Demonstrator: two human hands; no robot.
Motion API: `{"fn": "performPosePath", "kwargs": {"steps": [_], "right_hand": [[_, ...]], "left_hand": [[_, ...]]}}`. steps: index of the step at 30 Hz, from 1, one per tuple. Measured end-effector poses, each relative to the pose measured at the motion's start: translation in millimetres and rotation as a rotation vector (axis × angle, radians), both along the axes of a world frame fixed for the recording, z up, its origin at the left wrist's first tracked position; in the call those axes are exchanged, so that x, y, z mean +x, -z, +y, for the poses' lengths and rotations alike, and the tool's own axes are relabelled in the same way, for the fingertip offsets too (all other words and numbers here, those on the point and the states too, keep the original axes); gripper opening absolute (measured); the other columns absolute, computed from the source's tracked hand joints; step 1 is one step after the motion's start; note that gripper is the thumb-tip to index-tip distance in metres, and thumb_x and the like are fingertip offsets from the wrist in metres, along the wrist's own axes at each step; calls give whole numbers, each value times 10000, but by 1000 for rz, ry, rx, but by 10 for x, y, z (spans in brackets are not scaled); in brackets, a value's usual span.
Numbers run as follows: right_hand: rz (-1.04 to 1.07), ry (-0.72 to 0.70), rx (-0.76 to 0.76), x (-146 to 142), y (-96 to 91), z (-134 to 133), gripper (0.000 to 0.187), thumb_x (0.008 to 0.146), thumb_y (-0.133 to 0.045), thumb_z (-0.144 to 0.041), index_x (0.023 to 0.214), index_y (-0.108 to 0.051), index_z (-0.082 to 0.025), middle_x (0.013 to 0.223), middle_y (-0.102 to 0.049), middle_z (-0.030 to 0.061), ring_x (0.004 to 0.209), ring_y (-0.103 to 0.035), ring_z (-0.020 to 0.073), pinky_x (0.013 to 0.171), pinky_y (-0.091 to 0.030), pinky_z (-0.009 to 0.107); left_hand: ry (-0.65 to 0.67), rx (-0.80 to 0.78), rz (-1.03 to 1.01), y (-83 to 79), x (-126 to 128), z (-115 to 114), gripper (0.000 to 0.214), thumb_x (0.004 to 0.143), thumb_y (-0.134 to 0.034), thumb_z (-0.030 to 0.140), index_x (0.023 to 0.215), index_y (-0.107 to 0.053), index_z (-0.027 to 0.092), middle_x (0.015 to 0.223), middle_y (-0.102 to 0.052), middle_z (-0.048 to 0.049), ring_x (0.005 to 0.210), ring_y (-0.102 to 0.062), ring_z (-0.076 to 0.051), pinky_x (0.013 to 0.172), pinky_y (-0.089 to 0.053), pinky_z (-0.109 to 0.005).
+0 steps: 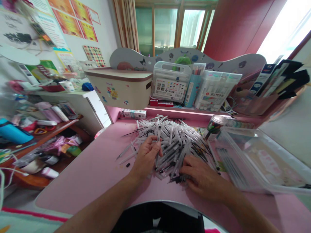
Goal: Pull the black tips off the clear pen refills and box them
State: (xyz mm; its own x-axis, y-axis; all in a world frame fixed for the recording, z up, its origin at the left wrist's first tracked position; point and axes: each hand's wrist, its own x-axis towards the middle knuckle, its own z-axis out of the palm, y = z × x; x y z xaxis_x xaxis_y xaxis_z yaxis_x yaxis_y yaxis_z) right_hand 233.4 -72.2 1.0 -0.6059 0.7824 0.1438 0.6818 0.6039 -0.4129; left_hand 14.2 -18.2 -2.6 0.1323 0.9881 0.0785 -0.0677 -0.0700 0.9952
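A heap of white pens (175, 139) lay mid-desk on the pink desk (97, 171). The left hand (148, 152) sat on its left side, fingers curled around a few pens. The right hand (201, 178) lay palm down on its near right edge, perhaps gripping some. A clear plastic bin (255, 161) stood along the right edge.

The right hand (201, 176) has its fingertips hidden in the pile of pens (175, 139). Right of the pile, the clear box (262, 158) is cut off by the edge; left of it, the shelf clutter (36, 123) is blurred.
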Motion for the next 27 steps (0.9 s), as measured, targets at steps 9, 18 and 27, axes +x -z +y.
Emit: {"fn": "performPosePath", "kwargs": {"steps": [9,18,27], "right_hand": [[-2,52,42,-87,26,-54,317,751,-590,-48,1000,-681,-222,1044,-621,69,970,-552,226,865,-464,362],[-65,81,-33,-164,104,-38,176,864,-602,-136,1007,-680,-203,1024,-589,66,984,-524,219,872,-430,361],[133,51,85,-144,195,54,151,862,-582,-82,929,-674,-181,1013,-581,75,938,-521,195,822,-444,325]], "left_hand": [[37,-17,-40,-8,11,-18,233,898,-581,383,1014,-545,184,592,-554,67,488,-430,-82,492,-320,-190],[62,-24,-46,53,15,-18,221,913,-567,372,1029,-540,186,593,-554,66,476,-410,-76,490,-316,-187],[129,-10,-6,39,3,-29,187,936,-545,359,1027,-546,196,613,-573,62,503,-435,-83,532,-339,-199]]}}
